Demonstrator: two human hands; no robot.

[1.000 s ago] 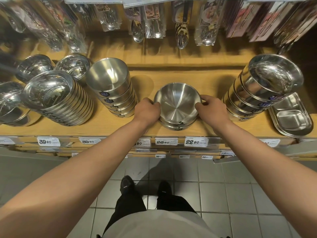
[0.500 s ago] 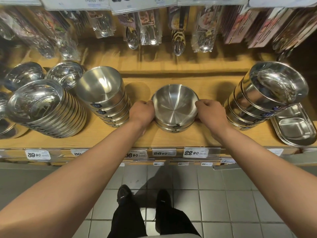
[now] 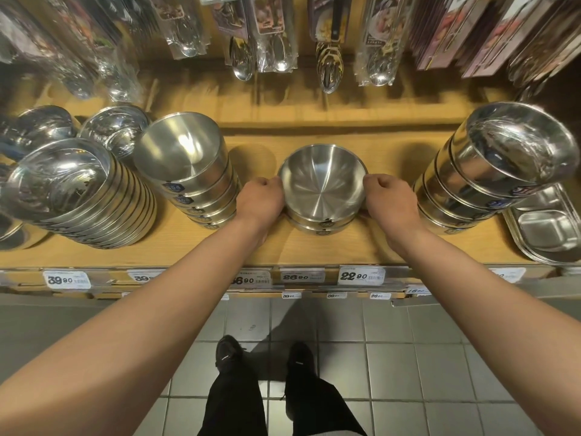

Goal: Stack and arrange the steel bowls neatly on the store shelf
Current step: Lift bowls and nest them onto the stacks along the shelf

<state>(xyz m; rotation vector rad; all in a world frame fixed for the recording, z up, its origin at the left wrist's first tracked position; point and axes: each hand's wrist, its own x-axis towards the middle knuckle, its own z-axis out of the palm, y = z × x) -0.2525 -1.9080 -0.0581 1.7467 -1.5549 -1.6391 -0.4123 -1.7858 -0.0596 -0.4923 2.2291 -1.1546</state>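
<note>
While both hands clasp it, left hand [image 3: 262, 201] and right hand [image 3: 390, 199] curled round opposite sides, the short stack of brushed steel bowls [image 3: 323, 191] sits mid-shelf near the wooden shelf [image 3: 314, 250] front edge. Rigid, light, probably slick; hold beneath the rims.

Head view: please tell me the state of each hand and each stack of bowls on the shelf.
left hand: grips short stack's left side
right hand: grips its right side
short bowl stack: upright, held
tall bowl stack: upright, untouched
shallow bowl stack: appears to lean left
right bowl stack: appears to lean right
</note>
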